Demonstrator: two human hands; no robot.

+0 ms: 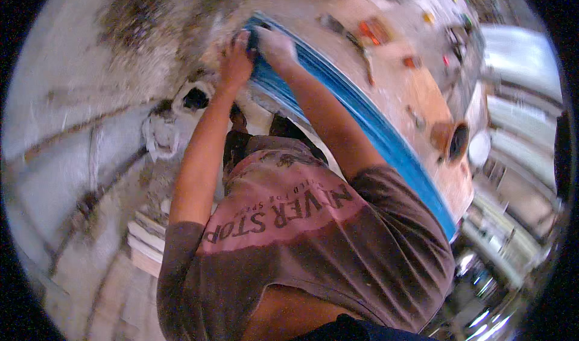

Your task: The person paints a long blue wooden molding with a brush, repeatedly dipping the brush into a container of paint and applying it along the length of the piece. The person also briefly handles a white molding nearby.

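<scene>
left hand (237,62) and right hand (278,47) meet over the blue board (398,152), their grip unclear. uneven pressure could shift it.

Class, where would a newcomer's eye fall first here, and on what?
Probably the long blue strip, slanting from top centre to lower right. Next, the left hand and right hand, close together at its upper end. Then the orange-red object, right of the hands.
</scene>
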